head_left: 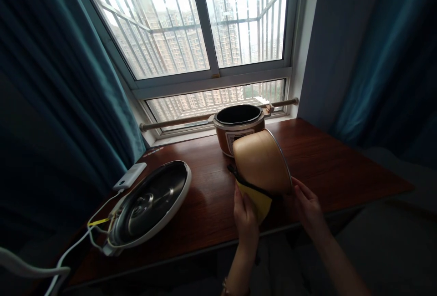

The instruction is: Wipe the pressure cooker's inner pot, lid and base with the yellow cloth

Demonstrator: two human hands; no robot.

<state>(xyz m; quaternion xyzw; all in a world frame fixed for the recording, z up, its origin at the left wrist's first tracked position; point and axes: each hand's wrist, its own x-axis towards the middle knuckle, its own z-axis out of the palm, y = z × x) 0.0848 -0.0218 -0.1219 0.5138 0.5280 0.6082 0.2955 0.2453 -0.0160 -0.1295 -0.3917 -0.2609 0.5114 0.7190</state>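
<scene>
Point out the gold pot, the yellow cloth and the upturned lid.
Gold pot (260, 161): head view, outer side wall.
Yellow cloth (258, 201): head view, yellow face.
Lid (152, 202): head view, dark inner face.

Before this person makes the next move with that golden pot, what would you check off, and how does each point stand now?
1. Right hand has the golden pot by its rim: ok.
2. Left hand has the yellow cloth along the pot's lower side: ok.
3. Pot is upright: not ok; it is tipped, rim toward the right.
4. Pot's inside is clean and dry: cannot tell; it faces out of view.
5. Cooker is uncovered: ok; the lid is apart from it on the table.
6. Pot is clear of the cooker: cannot tell; they overlap in this view.
</scene>
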